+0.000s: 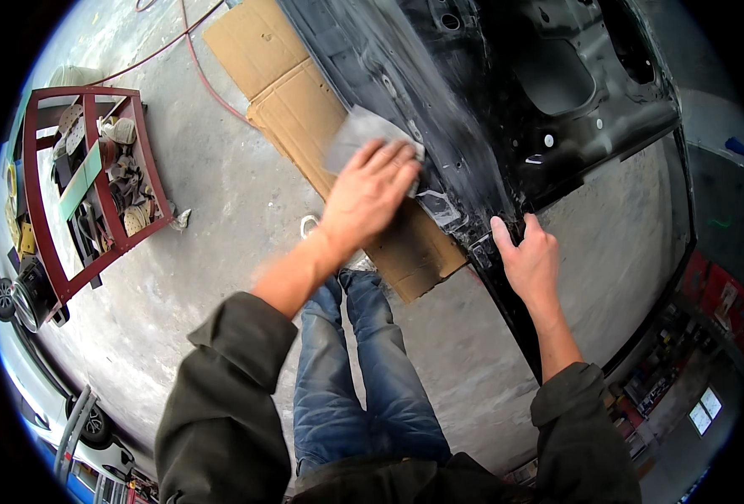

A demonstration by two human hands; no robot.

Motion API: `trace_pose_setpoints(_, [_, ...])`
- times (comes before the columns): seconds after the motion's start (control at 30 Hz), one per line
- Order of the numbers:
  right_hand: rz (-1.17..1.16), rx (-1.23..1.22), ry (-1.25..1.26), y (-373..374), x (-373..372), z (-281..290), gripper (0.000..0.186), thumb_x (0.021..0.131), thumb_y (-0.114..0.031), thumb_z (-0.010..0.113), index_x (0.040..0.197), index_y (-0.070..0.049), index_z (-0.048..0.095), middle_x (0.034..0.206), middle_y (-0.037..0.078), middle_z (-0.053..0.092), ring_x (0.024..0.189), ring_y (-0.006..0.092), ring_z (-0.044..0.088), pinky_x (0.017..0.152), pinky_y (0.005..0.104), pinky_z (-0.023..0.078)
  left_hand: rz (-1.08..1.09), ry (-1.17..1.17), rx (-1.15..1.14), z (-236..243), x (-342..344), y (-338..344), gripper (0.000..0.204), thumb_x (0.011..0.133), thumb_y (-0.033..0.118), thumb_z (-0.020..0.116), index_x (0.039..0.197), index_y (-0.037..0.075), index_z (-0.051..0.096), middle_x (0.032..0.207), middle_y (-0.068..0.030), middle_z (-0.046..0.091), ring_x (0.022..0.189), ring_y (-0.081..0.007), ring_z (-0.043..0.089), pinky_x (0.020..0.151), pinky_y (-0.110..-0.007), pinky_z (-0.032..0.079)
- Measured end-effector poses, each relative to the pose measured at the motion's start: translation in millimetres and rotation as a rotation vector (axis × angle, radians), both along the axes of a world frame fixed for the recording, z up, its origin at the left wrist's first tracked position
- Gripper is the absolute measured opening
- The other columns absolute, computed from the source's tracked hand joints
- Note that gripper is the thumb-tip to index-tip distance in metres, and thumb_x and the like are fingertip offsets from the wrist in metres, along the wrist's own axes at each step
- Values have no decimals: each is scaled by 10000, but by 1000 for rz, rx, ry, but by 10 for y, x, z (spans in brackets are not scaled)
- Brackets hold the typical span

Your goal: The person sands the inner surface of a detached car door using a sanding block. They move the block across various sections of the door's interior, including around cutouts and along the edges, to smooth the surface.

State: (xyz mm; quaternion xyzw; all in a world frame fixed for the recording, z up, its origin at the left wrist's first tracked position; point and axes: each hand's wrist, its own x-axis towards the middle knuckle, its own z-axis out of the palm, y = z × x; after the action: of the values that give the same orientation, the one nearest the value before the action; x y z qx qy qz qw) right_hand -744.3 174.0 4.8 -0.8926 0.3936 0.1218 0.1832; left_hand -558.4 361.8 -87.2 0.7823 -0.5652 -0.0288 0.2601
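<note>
Left hand (370, 189) is flat, fingers together and stretched out, pressing a grey sheet of sandpaper (357, 134) against the black car door panel (506, 92), near the panel's lower edge on its left side. There's a pale dusty smear on the panel right above the sheet, though it's blurry so I can't say how far it runs. Right hand (530, 256) is curled over the panel's bottom edge, thumb up on the near face, fingers wrapped round the rim. Flattened cardboard (300, 92) lies on the concrete floor (220, 218) under the panel's left end. A dark red metal rack (86, 185) stuffed with sanding discs and bits sits well off to the left.
</note>
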Motion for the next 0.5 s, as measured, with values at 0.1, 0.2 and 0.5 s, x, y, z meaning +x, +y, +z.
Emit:
trace_pose_setpoints(0.1, [-23,19,-27,23,11,23,449,937,-398,688,971,50,673,813,269,716,790,457,705,709,501,552,51,295,-141,38,-493,-131,304,777,32,657,1079,25,625,1265,-159,659,1268,-349,572,1094,-464,448])
trace_pose_setpoints(0.2, [-42,11,1,45,35,22,452,936,-387,699,927,63,659,829,278,710,819,470,696,712,488,539,245,590,-225,215,-807,-191,239,821,-51,597,1037,43,632,1161,-144,679,1136,-373,627,1027,-451,488])
trace_pose_setpoints(0.5, [-33,28,-45,43,29,22,439,930,-365,713,946,71,665,832,288,705,820,476,694,701,488,537,-152,194,-96,-45,-228,123,393,903,114,574,1286,30,603,1277,-124,674,1274,-298,604,1129,-412,444])
